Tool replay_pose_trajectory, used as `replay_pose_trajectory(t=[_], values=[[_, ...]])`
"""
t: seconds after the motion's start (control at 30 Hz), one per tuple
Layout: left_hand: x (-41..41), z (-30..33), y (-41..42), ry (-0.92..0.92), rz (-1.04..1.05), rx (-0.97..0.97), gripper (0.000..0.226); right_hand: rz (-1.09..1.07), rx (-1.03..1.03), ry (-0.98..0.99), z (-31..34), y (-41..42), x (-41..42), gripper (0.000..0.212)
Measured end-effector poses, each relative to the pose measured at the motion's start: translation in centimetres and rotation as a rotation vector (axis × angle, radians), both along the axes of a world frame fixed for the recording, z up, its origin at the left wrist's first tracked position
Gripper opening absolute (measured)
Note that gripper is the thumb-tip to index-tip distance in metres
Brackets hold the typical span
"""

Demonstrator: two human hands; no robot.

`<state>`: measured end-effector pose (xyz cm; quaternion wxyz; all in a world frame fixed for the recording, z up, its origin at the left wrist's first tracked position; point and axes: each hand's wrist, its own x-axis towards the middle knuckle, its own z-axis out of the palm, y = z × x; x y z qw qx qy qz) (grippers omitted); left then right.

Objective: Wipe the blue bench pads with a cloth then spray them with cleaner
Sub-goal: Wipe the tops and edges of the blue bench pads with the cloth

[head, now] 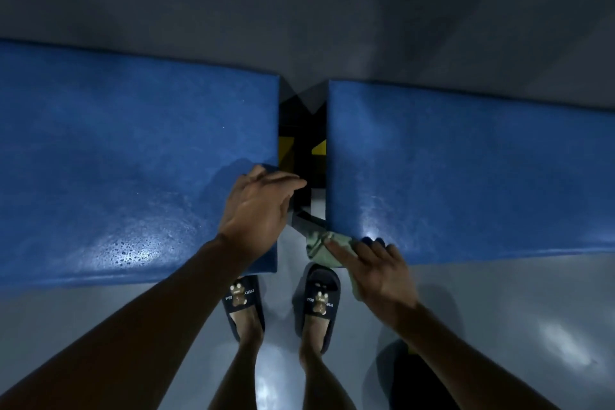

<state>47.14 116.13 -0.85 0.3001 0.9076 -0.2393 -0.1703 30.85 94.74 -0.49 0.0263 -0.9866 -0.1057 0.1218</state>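
Two blue bench pads lie side by side with a dark gap between them: the left pad (133, 156) and the right pad (466, 170). My left hand (256, 206) rests with relaxed fingers on the near right corner of the left pad, fingertips reaching over the gap. My right hand (372, 270) holds a crumpled pale green cloth (324, 243) against the near left corner of the right pad, its index finger stretched along the cloth. The left pad's near surface looks wet and shiny. No spray bottle is in view.
A black and yellow frame (301, 150) shows in the gap between the pads. My feet in dark slippers (321, 296) stand on the glossy grey floor (499, 326) just before the gap. A grey wall (299, 10) runs behind the pads.
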Motion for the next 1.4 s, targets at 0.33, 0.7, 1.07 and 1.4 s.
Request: replay_pose_trajectory(t=[0.33,0.7,1.07,1.4], values=[[1.0,-0.2,-1.3,0.0,-0.036,0.076,0.04,0.026,-0.152,-0.022,-2.1,-3.7,20.3,0.088],[3.0,0.4,-3.6,-0.021,-0.012,0.137,0.039,-0.108,0.043,-0.147,-2.0,-2.4,12.2,0.074],[3.5,-0.1,-5.4,-0.015,0.019,0.197,0.041,-0.301,-0.114,-0.173,-3.0,-10.6,22.7,0.076],[2.6,-0.6,-7.8,0.032,0.004,0.187,0.048,-0.683,0.12,-0.182,-3.0,-4.7,7.0,0.066]])
